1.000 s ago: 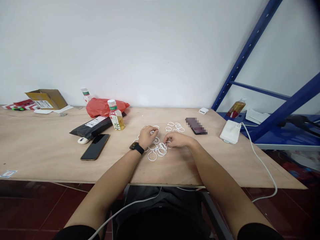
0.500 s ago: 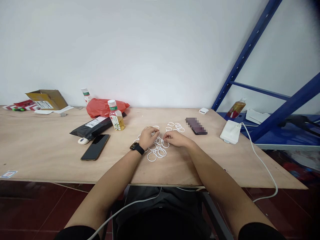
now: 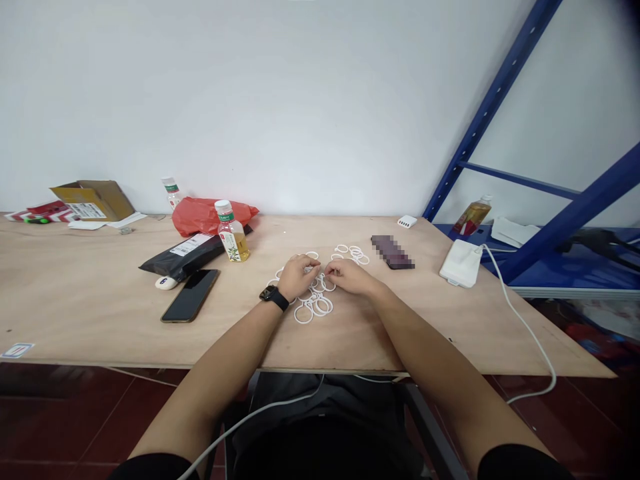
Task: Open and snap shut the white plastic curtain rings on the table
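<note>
Several white plastic rings (image 3: 314, 304) lie linked in a cluster on the plywood table (image 3: 100, 307) in front of me. My left hand (image 3: 296, 276), with a black watch on its wrist, and my right hand (image 3: 350, 276) meet fingertip to fingertip above the cluster. Both are curled in a pinch on white rings between them. A second loose group of white rings (image 3: 351, 253) lies just beyond my right hand.
A black phone (image 3: 190, 295), a white oval object (image 3: 165, 283), a black parcel bag (image 3: 185, 253), a tea bottle (image 3: 231, 233) and a red bag (image 3: 207, 213) sit left. A dark device (image 3: 393, 252) and a white charger box (image 3: 461, 263) with cable lie right. Blue shelving (image 3: 560, 227) stands at right.
My right hand has moved left and slightly away from me to meet my left hand. The ring cluster has been drawn a little closer together under the fingers.
</note>
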`<state>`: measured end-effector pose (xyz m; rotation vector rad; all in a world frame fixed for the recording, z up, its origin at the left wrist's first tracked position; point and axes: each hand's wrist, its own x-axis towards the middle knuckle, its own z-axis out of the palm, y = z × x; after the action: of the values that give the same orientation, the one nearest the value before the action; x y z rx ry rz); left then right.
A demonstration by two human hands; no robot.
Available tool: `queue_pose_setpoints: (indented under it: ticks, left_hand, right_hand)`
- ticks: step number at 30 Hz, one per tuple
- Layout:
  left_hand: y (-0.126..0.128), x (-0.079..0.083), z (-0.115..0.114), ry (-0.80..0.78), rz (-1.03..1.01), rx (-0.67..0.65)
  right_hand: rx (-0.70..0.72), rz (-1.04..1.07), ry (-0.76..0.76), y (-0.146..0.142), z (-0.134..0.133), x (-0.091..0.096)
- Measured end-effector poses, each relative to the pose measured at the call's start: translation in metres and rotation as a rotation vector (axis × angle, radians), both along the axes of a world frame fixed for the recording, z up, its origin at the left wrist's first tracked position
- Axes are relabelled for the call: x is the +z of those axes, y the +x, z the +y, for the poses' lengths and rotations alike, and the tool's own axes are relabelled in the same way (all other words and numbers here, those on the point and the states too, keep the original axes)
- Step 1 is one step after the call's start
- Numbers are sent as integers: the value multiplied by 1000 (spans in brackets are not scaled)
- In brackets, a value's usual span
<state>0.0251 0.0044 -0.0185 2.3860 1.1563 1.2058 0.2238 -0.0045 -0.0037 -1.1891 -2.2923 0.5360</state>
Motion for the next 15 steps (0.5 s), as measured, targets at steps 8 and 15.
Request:
queue_pose_setpoints:
  ticks: [8,15]
  left_hand:
    - [1,5,-4,2,-40,-47]
    - [0,4,-3,50,-101,-53]
  right_hand:
    - [-64,204,146,-2,0,6]
    - [-47,310,228,-5,-2,6]
